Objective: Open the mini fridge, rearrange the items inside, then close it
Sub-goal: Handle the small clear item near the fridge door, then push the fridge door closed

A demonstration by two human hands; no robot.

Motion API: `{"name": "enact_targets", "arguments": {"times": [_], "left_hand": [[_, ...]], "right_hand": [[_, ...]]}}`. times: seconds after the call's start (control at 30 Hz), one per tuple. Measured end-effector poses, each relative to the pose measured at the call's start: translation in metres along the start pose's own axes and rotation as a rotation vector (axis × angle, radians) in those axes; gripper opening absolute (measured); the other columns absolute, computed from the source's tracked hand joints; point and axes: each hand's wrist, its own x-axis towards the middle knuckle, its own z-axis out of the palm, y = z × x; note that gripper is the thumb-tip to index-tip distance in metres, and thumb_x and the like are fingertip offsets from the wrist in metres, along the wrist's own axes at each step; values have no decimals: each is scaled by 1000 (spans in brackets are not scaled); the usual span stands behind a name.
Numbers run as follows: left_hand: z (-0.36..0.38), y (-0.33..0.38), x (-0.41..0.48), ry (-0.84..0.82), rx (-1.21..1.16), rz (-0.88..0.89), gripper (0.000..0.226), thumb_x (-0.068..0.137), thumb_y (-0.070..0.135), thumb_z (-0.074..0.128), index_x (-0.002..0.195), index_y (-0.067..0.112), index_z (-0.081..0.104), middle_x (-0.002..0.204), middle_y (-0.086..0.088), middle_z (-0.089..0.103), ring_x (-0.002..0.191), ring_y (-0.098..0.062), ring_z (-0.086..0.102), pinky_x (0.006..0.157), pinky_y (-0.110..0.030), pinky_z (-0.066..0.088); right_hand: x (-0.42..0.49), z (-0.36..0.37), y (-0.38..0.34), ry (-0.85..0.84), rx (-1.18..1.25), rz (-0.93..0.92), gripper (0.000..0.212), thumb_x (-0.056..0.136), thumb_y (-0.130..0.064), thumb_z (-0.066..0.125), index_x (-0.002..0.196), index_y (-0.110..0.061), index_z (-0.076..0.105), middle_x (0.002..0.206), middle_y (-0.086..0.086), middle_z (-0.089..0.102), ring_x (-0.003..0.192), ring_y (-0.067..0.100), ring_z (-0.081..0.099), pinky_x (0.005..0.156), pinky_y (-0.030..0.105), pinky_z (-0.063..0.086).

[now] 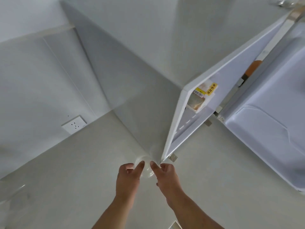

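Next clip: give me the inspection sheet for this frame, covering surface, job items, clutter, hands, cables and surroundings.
Surface: pale floor, bare where visible.
Job's things: fridge door stands open; a bread pack with a yellow label sits in its door shelf; an orange item shows inside the fridge, too hidden to identify.
Clear container: held low between both hands, by the door's bottom corner.
Clutter: something translucent at the lower left edge, unclear.
Hands: left hand and right hand both have fingers on the container.
Cables: nothing seen.
Surroundings: white walls, a wall socket near the floor, nothing plugged in.
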Motion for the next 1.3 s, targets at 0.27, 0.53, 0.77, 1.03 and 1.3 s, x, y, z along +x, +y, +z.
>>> {"name": "enact_targets", "arguments": {"times": [0.27,0.53,0.77,1.03,1.3], "left_hand": [[22,18,-45,-81,131,100,29,94,40,71,78,16,66,69,-9,70,64,-22,67,61,-33,49],[46,11,-82,-103,199,66,28,91,38,67,74,17,63,48,9,62,52,-15,61,56,-33,43],[63,34,-111,-315,156,224,31,85,56,64,89,27,75,71,13,73,74,-14,71,69,-30,49],[80,99,-147,-307,341,600,58,92,70,58,141,39,55,144,16,62,127,-7,59,103,-30,47],[77,213,-201,-156,616,1186,73,89,76,50,142,27,54,146,3,62,136,-22,55,102,-37,52]], "right_hand": [[-33,-57,-5,33,34,-9,79,66,-80,67,124,-27,57,111,-8,66,93,14,71,90,42,63],[-54,-93,18,-37,61,14,66,70,-75,73,116,-28,62,112,-7,68,88,15,73,72,30,63],[-68,-115,7,18,17,-78,74,67,-81,65,119,-28,64,110,-10,71,99,9,68,89,35,59],[-102,-187,-49,256,-486,-484,71,89,-78,43,147,-37,49,151,-16,52,139,7,45,107,28,42],[-145,-268,-133,505,-853,-801,85,88,-83,29,162,-41,23,171,-14,26,161,15,8,128,39,10]]}}
